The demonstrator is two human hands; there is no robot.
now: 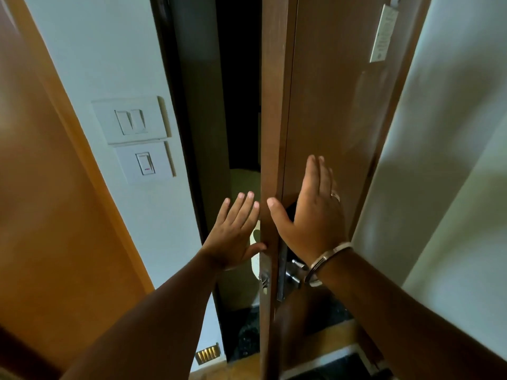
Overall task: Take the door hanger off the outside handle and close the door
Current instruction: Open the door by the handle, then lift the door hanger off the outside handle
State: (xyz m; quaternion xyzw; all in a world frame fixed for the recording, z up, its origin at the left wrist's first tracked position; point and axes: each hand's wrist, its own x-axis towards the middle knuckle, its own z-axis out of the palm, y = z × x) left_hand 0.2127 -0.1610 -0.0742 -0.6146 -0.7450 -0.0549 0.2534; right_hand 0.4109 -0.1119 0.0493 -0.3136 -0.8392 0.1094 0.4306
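The brown door (323, 105) stands ajar, seen almost edge-on, with a dark gap to its left. A white door hanger (255, 266) shows partly in the gap, right behind the door's edge at handle height; the outside handle itself is hidden. My left hand (234, 234) reaches into the gap with fingers spread, its thumb lying by the door's edge over the hanger, holding nothing. My right hand (312, 215) rests flat and open on the door's inner face, just above the metal inside handle (295, 271).
Two white switch plates (131, 120) (145, 163) sit on the wall left of the dark door frame (175, 105). An orange wooden panel (41, 187) fills the far left. A white wall (452, 160) is close on the right. A white card (382, 34) hangs high on the door.
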